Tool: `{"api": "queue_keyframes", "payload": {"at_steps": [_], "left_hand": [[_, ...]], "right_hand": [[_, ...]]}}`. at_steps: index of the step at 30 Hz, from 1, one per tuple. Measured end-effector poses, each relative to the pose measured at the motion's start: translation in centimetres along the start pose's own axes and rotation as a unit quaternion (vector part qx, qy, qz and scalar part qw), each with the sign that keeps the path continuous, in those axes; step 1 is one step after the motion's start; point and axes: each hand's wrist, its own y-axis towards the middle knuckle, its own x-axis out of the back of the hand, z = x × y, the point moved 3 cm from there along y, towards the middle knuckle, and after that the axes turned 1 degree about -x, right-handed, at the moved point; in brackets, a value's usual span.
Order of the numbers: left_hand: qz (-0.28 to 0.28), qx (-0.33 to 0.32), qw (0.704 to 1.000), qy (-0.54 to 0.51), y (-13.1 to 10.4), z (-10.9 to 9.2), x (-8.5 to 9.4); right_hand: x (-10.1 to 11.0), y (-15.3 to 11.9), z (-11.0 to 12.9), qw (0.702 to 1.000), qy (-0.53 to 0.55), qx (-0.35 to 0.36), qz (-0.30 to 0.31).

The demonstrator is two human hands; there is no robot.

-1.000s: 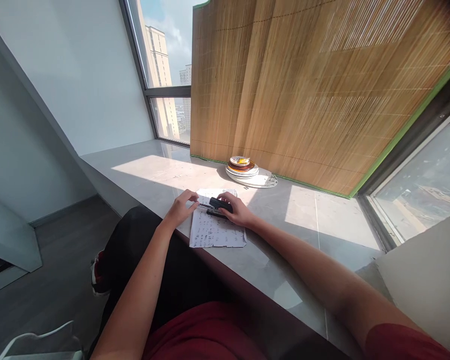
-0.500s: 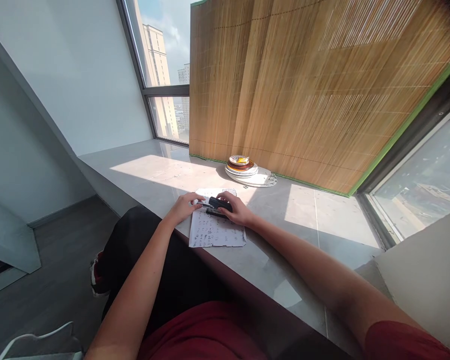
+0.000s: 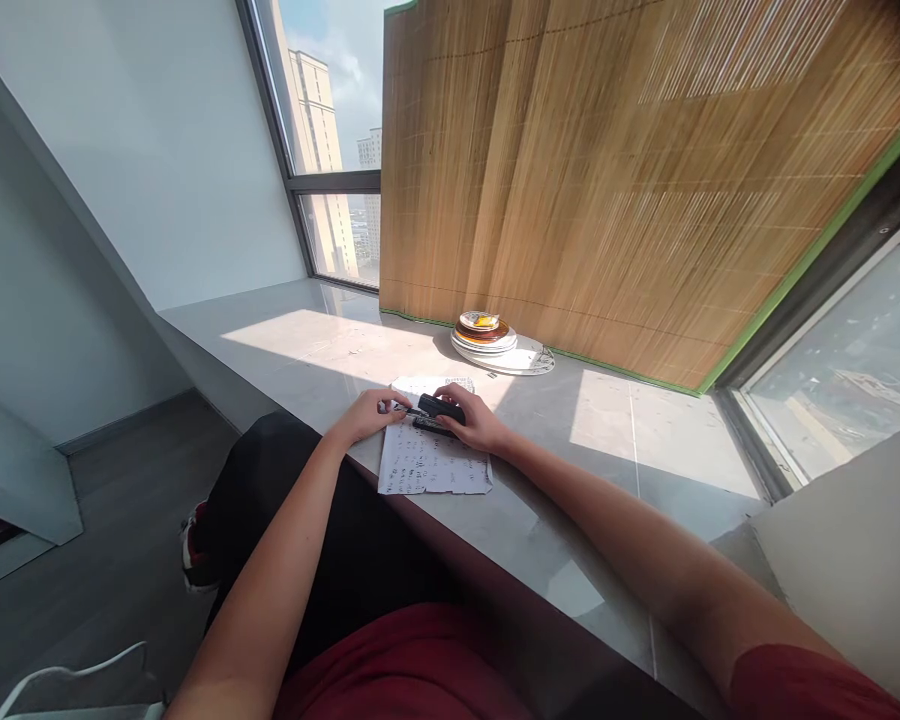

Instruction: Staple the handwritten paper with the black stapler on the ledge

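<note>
Slightly lower and farther right in the head view than a second ago, the left hand (image 3: 361,416) is curled, fingertips close together at a thin dark part (image 3: 414,410) by the left end of the black stapler (image 3: 439,406); whether it grips that part is too small to tell. The right hand (image 3: 480,424) is closed around the stapler, which is over the written paper (image 3: 435,468) on the counter (image 3: 532,510). The stapler's top is raised, not yet closed onto its base.
</note>
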Motion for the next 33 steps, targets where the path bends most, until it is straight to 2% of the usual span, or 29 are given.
{"api": "queue_keyframes", "payload": {"at_steps": [6,12,15,18,22,27,33], "left_hand": [[0.004,0.007,1.0,0.018,-0.5,-0.1,0.1],[-0.06,-0.001,0.997,0.039,-1.0,0.1,0.6],[-0.078,0.0,0.997,0.019,-1.3,0.2,0.8],[-0.074,-0.008,0.997,-0.016,-1.5,-0.1,0.7],[-0.06,-0.068,0.996,-0.02,-1.8,-1.6,0.6],[0.004,-0.164,0.985,-0.056,-1.9,-3.7,-0.1],[0.021,-0.185,0.981,-0.049,-1.7,-4.0,-0.4]], "right_hand": [[0.1,0.0,0.2,1.0,0.0,-0.003,-0.002],[-0.4,-0.1,-0.5,0.999,0.007,-0.035,-0.001],[0.1,-0.1,-0.7,0.999,-0.014,-0.049,-0.009],[1.5,0.0,-0.2,0.999,0.013,-0.029,-0.017],[2.6,0.6,1.4,0.997,0.061,0.029,0.031],[0.6,1.0,3.4,0.988,0.043,0.124,0.087],[-1.3,1.0,4.4,0.988,0.002,0.13,0.085]]}}
